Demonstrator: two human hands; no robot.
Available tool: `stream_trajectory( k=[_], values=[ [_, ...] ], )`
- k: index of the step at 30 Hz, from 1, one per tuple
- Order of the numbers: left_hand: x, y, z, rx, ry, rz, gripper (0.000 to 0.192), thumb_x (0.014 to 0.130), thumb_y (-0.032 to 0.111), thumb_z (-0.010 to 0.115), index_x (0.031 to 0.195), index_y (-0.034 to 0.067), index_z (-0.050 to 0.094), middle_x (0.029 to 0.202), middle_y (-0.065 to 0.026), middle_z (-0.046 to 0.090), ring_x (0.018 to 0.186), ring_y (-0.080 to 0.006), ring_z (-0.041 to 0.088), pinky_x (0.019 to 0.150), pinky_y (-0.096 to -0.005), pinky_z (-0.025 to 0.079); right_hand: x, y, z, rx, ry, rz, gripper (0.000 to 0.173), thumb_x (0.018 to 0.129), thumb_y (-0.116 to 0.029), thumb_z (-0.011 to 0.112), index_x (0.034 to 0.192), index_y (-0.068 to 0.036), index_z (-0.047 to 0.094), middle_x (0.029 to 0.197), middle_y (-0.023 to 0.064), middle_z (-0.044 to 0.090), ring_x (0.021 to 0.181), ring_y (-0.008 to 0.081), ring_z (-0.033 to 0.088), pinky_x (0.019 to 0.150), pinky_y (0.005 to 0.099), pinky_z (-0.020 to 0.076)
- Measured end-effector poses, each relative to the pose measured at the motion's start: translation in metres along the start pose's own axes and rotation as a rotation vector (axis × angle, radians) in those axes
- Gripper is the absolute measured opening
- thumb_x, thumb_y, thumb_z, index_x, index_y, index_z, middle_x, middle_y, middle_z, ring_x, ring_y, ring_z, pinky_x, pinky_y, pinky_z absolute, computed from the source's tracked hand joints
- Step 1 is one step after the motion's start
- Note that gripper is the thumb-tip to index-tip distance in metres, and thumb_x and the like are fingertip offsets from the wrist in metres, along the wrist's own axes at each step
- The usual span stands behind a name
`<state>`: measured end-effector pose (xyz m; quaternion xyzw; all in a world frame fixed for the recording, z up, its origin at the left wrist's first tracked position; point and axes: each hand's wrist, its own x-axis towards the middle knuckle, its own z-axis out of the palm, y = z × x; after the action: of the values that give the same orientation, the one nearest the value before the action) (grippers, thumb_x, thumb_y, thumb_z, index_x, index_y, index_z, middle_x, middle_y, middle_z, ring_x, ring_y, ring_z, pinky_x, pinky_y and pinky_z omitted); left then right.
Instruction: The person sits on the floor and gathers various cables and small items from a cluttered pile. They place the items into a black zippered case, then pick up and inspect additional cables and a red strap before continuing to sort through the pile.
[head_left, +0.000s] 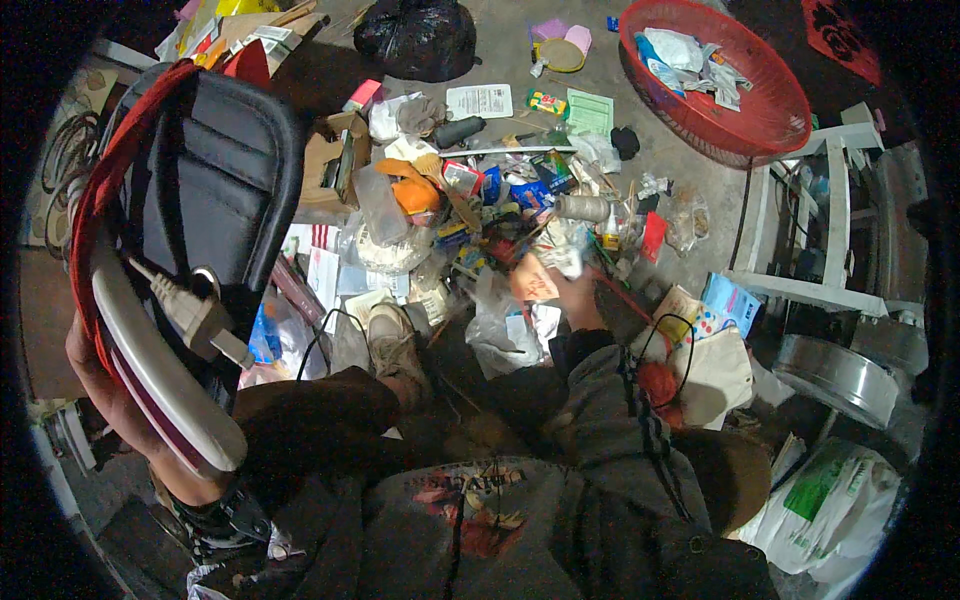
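Note:
At the left, my left hand (84, 345) is raised with a black padded bag (217, 142), its fingers mostly hidden behind red straps (124, 157). Against the bag lie a white and maroon curved object (165, 375) and a cream power plug (187, 315) with a cord. My right hand (577, 296), blurred, is low in the heap on the floor, at a crumpled white piece (562, 251) and beside an orange paper (532, 277) bearing writing. Its fingertips cannot be made out. Around it lie a spool of thread (583, 208), a small yellow-labelled bottle (611, 232), a clear plastic bag (499, 330) and a red packet (654, 236).
A red plastic basket (780, 112) holds packets at the upper right, near a white metal frame (836, 202). A black garbage bag (416, 37) stands at the far side. A cardboard box (352, 161), clear tray (379, 206) and round metal tin (836, 375) surround the heap.

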<state>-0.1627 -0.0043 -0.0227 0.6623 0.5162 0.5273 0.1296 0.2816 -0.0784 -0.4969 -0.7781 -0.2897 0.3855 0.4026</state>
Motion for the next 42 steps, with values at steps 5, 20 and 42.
stream_trajectory(
  k=[5,20,42],
  values=[
    [-0.001,0.000,0.002,-0.027,0.015,-0.011,0.037,0.089,0.015,0.050,0.124,0.006,0.046,0.124,-0.0105,0.050,0.112,-0.0202,0.049,0.099,-0.0353,0.038,0.015,-0.014,-0.011,-0.474,-0.015,-0.121,0.062,0.078,-0.033,0.066,0.124,0.003,0.043,0.116,0.0239,0.053,0.105,0.0320,0.054,0.087,0.0377,0.0429],
    [-0.003,0.006,0.018,-0.265,0.133,-0.181,0.033,0.091,0.021,0.047,0.122,0.011,0.050,0.124,-0.0098,0.051,0.109,-0.0186,0.051,0.096,-0.0330,0.040,0.056,0.012,-0.103,0.030,-0.151,0.023,0.054,0.084,-0.031,0.060,0.129,-0.008,0.042,0.096,0.0116,0.057,0.081,0.0216,0.058,0.065,0.0333,0.0498],
    [-0.003,0.012,0.029,-0.267,0.084,-0.146,0.029,0.092,0.019,0.045,0.118,0.011,0.053,0.120,-0.0080,0.053,0.106,-0.0176,0.052,0.094,-0.0331,0.043,0.069,-0.025,-0.083,-0.451,0.414,-0.088,0.044,0.079,-0.025,0.062,0.115,-0.003,0.050,0.105,0.0175,0.057,0.095,0.0369,0.052,0.079,0.0422,0.0427]
  ],
)
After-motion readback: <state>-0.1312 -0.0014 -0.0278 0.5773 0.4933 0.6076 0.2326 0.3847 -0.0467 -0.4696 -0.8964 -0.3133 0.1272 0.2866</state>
